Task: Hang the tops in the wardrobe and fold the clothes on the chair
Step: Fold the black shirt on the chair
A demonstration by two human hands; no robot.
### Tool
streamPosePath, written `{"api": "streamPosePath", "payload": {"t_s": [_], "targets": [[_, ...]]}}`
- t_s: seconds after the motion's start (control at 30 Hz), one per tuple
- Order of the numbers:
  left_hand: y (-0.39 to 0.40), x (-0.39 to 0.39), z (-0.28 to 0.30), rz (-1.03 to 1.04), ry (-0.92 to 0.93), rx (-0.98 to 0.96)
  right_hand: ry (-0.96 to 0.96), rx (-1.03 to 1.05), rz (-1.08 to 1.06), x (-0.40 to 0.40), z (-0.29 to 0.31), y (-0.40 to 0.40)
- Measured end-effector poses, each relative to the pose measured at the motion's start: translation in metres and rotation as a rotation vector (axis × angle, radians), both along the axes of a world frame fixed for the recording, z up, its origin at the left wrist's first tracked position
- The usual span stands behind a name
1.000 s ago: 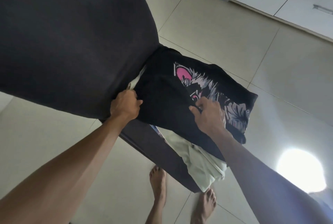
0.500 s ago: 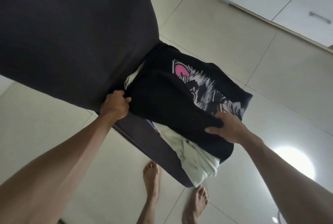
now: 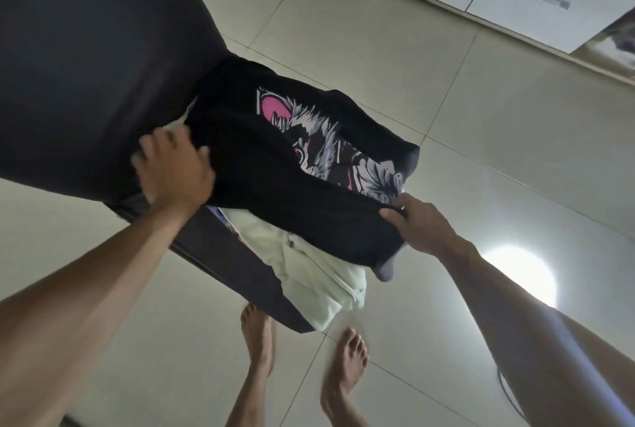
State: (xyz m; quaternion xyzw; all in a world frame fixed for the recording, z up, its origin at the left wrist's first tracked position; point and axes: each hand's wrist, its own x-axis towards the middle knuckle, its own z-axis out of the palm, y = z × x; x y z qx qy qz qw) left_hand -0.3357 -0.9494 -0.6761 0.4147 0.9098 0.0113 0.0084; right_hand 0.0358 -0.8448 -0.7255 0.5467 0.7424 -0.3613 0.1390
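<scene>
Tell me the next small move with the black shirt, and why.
Probably fold the near edge over toward the chair back. The right hand pinches the black shirt at its near edge, the left hand lies open on its other end, and it lies flat on the white garment.

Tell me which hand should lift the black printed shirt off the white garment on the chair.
Right. The right hand already pinches the near edge of the black printed shirt over the white garment. The left hand only rests with spread fingers at the shirt's left end, against the dark chair back, holding nothing.
</scene>
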Motion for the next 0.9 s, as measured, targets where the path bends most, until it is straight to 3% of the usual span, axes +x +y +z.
{"api": "streamPosePath", "payload": {"t_s": [0.1,0.2,0.27,0.37,0.5,0.67,0.8,0.9], "targets": [[0.023,0.055,-0.001,-0.557,-0.186,0.053,0.042,-0.017,0.032,0.006,-0.003,-0.004],[0.048,0.105,-0.007,-0.831,-0.231,-0.281,0.067,-0.058,-0.011,0.018,-0.004,-0.011],[0.059,0.121,-0.009,-0.836,-0.187,-0.398,0.117,-0.076,-0.087,0.027,0.000,-0.015],[0.070,0.119,-0.004,-0.772,-0.266,-0.400,0.139,-0.101,-0.062,0.038,0.006,-0.016],[0.087,0.112,0.002,-0.717,-0.332,-0.397,-0.092,-0.160,-0.030,0.051,-0.005,0.000],[0.107,0.121,-0.008,-0.757,-0.222,-0.468,-0.185,0.080,-0.084,0.038,-0.016,0.010],[0.104,0.121,-0.019,-0.729,-0.182,-0.445,-0.030,0.039,-0.240,0.026,-0.017,0.004],[0.099,0.121,-0.020,-0.705,-0.217,-0.326,0.077,0.029,-0.234,0.018,-0.017,-0.001]]}}
